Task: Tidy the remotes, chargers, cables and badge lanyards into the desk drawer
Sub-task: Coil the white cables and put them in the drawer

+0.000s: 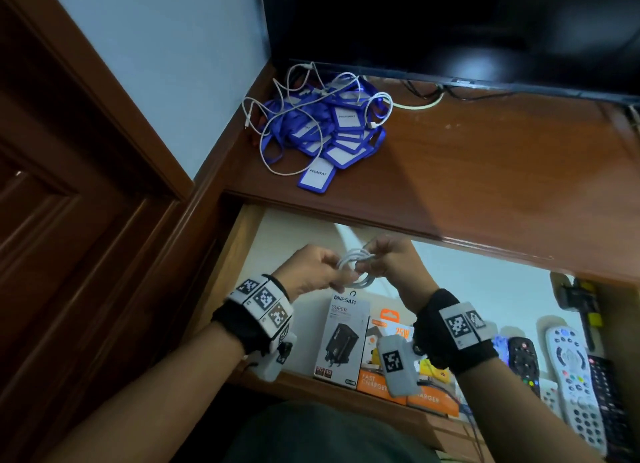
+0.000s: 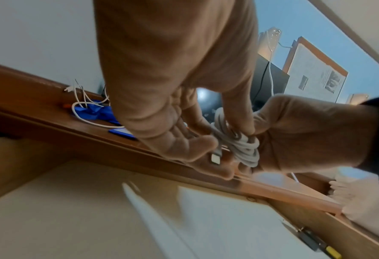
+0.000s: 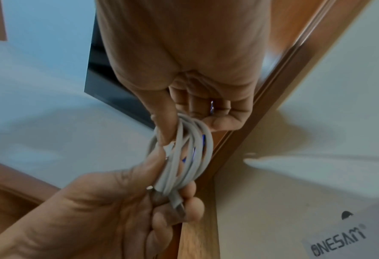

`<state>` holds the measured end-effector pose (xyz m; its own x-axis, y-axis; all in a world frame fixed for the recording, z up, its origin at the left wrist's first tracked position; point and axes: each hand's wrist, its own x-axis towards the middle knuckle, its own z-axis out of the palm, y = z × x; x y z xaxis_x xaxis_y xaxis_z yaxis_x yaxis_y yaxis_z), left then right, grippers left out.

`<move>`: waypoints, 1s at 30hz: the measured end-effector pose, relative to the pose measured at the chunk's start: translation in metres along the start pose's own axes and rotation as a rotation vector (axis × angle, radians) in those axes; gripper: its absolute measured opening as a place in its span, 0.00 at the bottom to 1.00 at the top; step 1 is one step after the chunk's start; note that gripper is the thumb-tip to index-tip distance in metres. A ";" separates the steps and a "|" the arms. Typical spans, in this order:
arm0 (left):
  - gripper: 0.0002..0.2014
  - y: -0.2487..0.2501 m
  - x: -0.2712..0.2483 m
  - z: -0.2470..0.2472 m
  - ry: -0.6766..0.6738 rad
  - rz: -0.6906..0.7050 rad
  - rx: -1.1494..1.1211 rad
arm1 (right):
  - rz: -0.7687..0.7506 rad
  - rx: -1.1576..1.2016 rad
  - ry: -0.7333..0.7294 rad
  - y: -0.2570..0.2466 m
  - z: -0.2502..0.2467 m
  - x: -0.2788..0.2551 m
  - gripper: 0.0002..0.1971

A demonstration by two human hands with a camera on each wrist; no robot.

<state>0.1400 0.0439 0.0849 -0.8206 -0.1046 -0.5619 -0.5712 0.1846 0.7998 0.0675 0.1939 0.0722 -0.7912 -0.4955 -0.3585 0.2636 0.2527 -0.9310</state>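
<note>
A coiled white cable (image 1: 356, 267) (image 2: 239, 145) (image 3: 184, 157) hangs between both hands over the open drawer (image 1: 273, 241). My left hand (image 1: 318, 268) (image 2: 197, 140) pinches the coil's left side, with a plug end (image 2: 215, 158) at its thumb. My right hand (image 1: 388, 260) (image 3: 184, 126) grips the right side between thumb and fingers. On the desk top (image 1: 485, 172) lies a heap of blue badge lanyards (image 1: 332, 130) tangled with loose white cables (image 1: 277, 116). Charger boxes (image 1: 343, 341) and several remotes (image 1: 571, 369) lie in the drawer.
A dark TV screen (image 1: 450, 23) stands at the back of the desk, with cables (image 1: 422, 92) trailing under it. A brown wooden door (image 1: 69, 185) is on the left. Pale drawer bottom (image 2: 95, 219) shows to the left of the boxes.
</note>
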 end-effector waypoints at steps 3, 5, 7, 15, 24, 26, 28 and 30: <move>0.07 -0.012 -0.004 -0.001 0.040 0.020 0.029 | 0.023 -0.043 -0.055 0.002 0.009 0.003 0.08; 0.08 -0.020 -0.006 -0.004 0.074 0.017 0.061 | 0.045 -0.033 -0.114 0.007 0.016 0.006 0.09; 0.11 -0.031 -0.007 -0.012 0.123 0.002 0.116 | 0.035 -0.044 -0.188 0.011 0.023 0.011 0.09; 0.08 -0.088 -0.005 -0.070 0.149 -0.098 0.548 | 0.055 -0.161 -0.190 0.003 0.045 0.042 0.05; 0.12 -0.119 0.023 -0.097 -0.291 -0.191 1.163 | -0.012 -0.319 0.055 -0.028 0.074 0.108 0.10; 0.16 -0.123 0.030 -0.095 -0.345 -0.142 1.170 | -0.055 -0.413 0.096 -0.033 0.084 0.124 0.07; 0.19 -0.127 0.035 -0.094 -0.357 -0.109 1.142 | -0.119 -0.587 0.104 -0.039 0.096 0.140 0.03; 0.20 -0.131 0.039 -0.096 -0.329 -0.101 1.064 | -0.192 -0.757 0.092 -0.043 0.107 0.157 0.09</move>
<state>0.1810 -0.0780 -0.0218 -0.6361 0.0683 -0.7686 -0.1973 0.9486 0.2475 -0.0084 0.0166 0.0482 -0.8362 -0.5252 -0.1581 -0.3038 0.6834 -0.6638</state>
